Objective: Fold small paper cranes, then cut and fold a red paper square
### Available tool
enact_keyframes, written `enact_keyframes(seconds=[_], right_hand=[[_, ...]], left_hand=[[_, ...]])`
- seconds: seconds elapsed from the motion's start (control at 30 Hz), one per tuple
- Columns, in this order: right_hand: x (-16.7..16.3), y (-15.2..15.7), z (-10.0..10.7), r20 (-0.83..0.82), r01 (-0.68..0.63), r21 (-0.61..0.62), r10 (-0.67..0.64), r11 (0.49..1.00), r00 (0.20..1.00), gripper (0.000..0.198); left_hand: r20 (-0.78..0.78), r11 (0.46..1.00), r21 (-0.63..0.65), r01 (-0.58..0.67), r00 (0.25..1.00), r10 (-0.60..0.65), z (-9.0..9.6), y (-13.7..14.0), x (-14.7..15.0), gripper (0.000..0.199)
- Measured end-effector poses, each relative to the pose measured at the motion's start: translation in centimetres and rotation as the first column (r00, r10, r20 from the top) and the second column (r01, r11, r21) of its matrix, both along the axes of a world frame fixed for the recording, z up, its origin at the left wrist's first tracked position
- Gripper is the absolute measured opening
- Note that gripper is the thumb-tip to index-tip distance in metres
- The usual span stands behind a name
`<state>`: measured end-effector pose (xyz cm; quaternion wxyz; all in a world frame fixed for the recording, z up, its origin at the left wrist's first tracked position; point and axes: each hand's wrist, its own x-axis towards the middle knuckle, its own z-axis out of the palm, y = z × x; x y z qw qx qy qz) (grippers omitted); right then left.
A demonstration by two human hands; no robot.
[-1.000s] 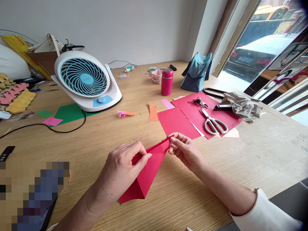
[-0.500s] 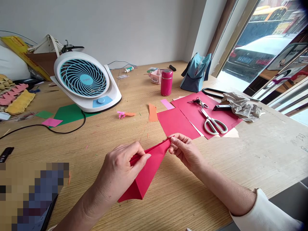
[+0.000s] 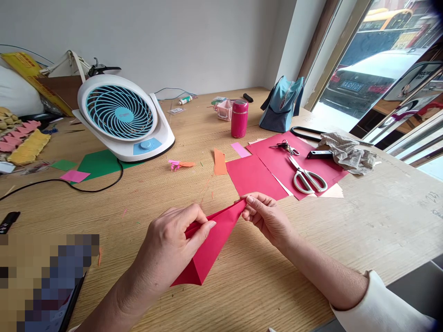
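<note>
A folded red paper [image 3: 218,240] is held in the air above the wooden table, its long point toward the right and its wide part hanging at lower left. My left hand [image 3: 176,237] pinches the upper folded edge between thumb and fingers; part of the paper lies hidden behind it. At the narrow tip, my right hand [image 3: 266,216] grips the paper between thumb and forefinger. Just beyond the right hand lie flat red sheets [image 3: 256,175], with silver scissors [image 3: 308,177] and a bunch of keys [image 3: 285,146] resting on the stack.
A white and blue fan [image 3: 126,120] stands at back left, its black cable [image 3: 90,190] running left. Farther back are a pink flask [image 3: 239,119] and a blue bag [image 3: 282,103]. Orange paper [image 3: 219,161] lies mid-table. A blurred, screen-like device [image 3: 51,281] occupies the lower left.
My left hand and the hanging lower part of the red paper have shifted very slightly left and up. Both hands keep their pinch; the other things stay in place.
</note>
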<state>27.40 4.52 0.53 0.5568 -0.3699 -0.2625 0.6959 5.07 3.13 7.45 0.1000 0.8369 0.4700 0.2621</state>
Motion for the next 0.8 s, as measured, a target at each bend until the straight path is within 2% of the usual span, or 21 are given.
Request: enact_keyframes(seconds=[0.2, 0.37, 0.47, 0.57, 0.67, 0.8], right_hand=[[-0.1, -0.1, 0.0, 0.024, 0.001, 0.024, -0.001, 1.000, 1.000, 0.024], [-0.1, -0.1, 0.2, 0.116, 0.003, 0.065, -0.011, 0.998, 0.993, 0.026], [0.0, 0.1, 0.0, 0.229, 0.000, 0.155, -0.036, 0.988, 0.973, 0.026], [0.5, 0.3, -0.6, 0.353, -0.055, 0.279, -0.049, 0.959, 0.934, 0.022], [1.2, 0.6, -1.1, 0.511, -0.198, 0.368, -0.020, 0.908, 0.859, 0.016], [2.1, 0.6, -1.3, 0.755, -0.398, 0.362, -0.014, 0.843, 0.656, 0.011]], left_hand=[[-0.013, 1.000, 0.018, -0.004, 1.000, 0.005, 0.0, 0.1, -0.1, 0.017], [-0.024, 1.000, 0.022, -0.020, 0.999, 0.021, 0.1, 0.3, -0.1, 0.017], [-0.067, 0.999, -0.010, -0.040, 0.997, 0.040, 0.3, 0.4, -0.2, 0.016], [-0.123, 0.996, -0.057, -0.063, 0.991, 0.055, 0.3, 0.6, -0.4, 0.017], [-0.171, 0.993, -0.097, -0.061, 0.984, 0.044, 0.0, 1.0, -0.6, 0.018], [-0.184, 0.985, -0.171, -0.016, 0.983, -0.016, -0.9, 1.8, -0.8, 0.016]])
